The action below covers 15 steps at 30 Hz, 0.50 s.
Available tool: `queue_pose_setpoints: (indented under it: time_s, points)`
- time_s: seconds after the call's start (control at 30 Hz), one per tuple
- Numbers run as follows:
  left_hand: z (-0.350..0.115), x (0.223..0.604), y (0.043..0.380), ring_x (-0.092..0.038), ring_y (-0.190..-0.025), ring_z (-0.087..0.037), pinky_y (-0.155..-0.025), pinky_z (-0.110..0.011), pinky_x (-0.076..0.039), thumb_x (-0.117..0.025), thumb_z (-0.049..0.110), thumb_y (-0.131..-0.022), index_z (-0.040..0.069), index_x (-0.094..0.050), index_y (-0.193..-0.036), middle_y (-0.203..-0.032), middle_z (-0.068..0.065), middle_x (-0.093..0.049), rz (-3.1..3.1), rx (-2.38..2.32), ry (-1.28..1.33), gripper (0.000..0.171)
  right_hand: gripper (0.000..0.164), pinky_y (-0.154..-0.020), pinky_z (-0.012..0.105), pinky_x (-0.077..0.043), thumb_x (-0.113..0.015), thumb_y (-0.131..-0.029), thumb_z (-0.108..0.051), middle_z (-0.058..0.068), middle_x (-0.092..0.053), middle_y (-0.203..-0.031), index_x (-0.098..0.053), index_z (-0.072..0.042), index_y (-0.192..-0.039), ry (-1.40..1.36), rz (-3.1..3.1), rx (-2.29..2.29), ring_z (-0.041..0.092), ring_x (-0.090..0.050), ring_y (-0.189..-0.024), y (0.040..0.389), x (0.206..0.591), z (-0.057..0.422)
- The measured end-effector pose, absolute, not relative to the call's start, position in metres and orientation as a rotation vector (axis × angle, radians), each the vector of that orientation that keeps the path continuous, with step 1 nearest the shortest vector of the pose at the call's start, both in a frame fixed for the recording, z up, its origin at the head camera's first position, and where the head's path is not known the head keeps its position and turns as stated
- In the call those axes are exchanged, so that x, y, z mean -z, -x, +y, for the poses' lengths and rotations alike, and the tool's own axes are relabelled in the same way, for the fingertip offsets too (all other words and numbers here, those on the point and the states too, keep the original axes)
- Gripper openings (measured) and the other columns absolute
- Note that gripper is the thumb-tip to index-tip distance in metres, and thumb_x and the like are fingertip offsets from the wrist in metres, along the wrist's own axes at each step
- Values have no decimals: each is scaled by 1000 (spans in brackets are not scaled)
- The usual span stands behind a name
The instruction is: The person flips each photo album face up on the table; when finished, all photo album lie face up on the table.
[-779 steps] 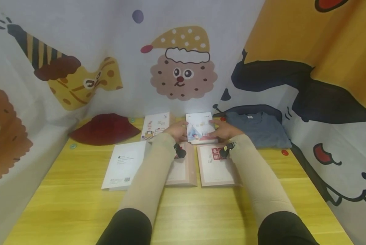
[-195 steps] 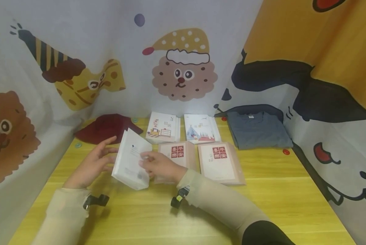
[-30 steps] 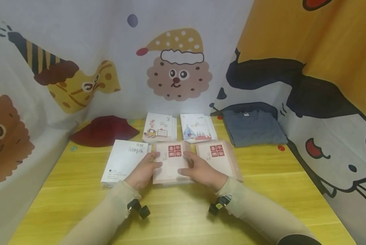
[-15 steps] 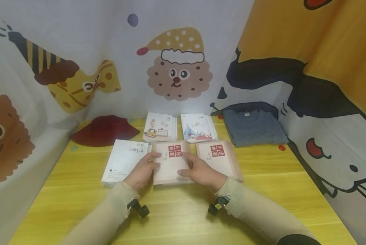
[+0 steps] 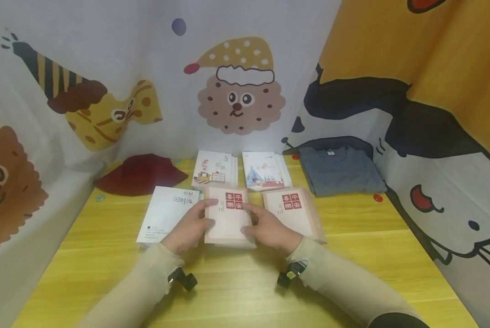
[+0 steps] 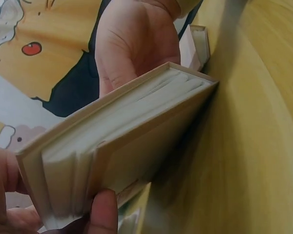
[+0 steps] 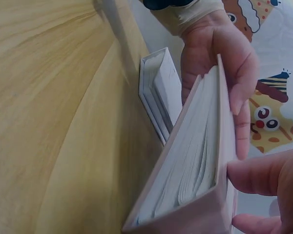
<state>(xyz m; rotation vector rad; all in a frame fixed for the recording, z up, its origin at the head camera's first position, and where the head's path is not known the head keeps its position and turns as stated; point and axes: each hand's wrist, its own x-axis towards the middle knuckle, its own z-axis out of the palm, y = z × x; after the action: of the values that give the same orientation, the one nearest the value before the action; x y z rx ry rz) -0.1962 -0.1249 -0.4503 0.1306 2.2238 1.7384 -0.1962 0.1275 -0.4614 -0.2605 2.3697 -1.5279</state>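
In the head view both hands grip a pale pink book [image 5: 228, 225] with a red four-character square on its cover. My left hand [image 5: 186, 229] holds its left side, and my right hand [image 5: 272, 229] holds the right side, thumb on the cover. The wrist views show the book standing tilted just over the table, its page edges [image 6: 112, 126] slightly parted. Left of it lies a white book [image 5: 167, 216] with dark lettering. A matching pink book [image 5: 290, 228] lies to the right, close to the right hand.
Behind stand two white illustrated books, one with furniture [image 5: 212, 177] and one with a tent [image 5: 265, 177]. A dark red hat [image 5: 140, 175] sits at the back left, a folded grey-blue T-shirt [image 5: 343, 173] at the back right. A cartoon-print curtain [image 5: 146, 41] borders the yellow wooden table [image 5: 236, 291].
Earlier the hands were at the tent book, later on the white left book, which now shows different lettering. Over the last second both hands have raised the pink book slightly.
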Motion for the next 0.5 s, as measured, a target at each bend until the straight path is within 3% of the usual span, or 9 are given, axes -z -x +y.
queue_pose_setpoints:
  time_s: [0.13,0.27,0.37,0.5]
  points:
    - [-125,443,194,-60,-131,-35,-95,-39,-60,-58,0,-94,16,-39,-162,-161,-20,-46,2218,-1762,-184,72,78,-112,50,-52,-77,-94,-12,17,-49,-160,-40,-12,-163,264,2360,1544,40,-54,-140,199,462,128]
    - [-125,434,191,-64,-124,-36,-90,-40,-62,-57,1,-94,17,-35,-163,-158,-23,-48,2206,-1788,-226,75,72,-88,44,-63,-76,-94,-12,19,-63,-136,-46,-15,-160,255,2384,1527,35,-66,-115,200,461,128]
    - [-126,428,189,-66,-120,-36,-88,-40,-63,-57,2,-95,16,-34,-164,-154,-26,-51,2215,-1782,-290,74,68,-72,39,-63,-76,-93,-9,17,-64,-117,-51,-14,-157,246,2376,1552,28,-66,-95,201,460,128]
    - [-126,421,187,-65,-122,-37,-91,-41,-63,-57,4,-98,16,-33,-164,-151,-28,-53,2231,-1760,-376,72,65,-71,35,-62,-76,-92,-6,16,-63,-111,-54,-10,-154,268,2385,1577,24,-63,-92,203,462,128]
